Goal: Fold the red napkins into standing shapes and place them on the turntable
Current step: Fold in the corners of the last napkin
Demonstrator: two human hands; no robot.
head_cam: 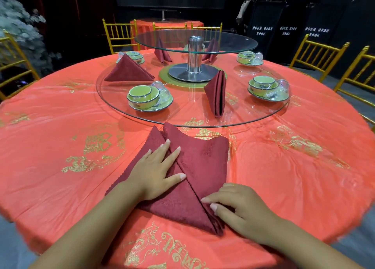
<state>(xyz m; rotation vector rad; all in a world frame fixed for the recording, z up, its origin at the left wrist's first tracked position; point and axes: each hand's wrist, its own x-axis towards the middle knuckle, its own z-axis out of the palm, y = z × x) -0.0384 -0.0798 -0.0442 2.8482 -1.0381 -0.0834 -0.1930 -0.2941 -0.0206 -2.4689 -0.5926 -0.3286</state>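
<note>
- My left hand (156, 171) lies flat on the red napkin (203, 163), palm down, with the fingers straight and spread.
- My right hand (239, 205) is curled, its thumb and forefinger nipping the napkin's folded right edge close to its near corner.
- The red napkin lies partly folded on the bench (60, 126), just on the near side of the turntable (253, 114).
- On the turntable, a standing napkin (216, 92) is upright near its near rim, and a tented napkin (127, 69) sits at its left.
</note>
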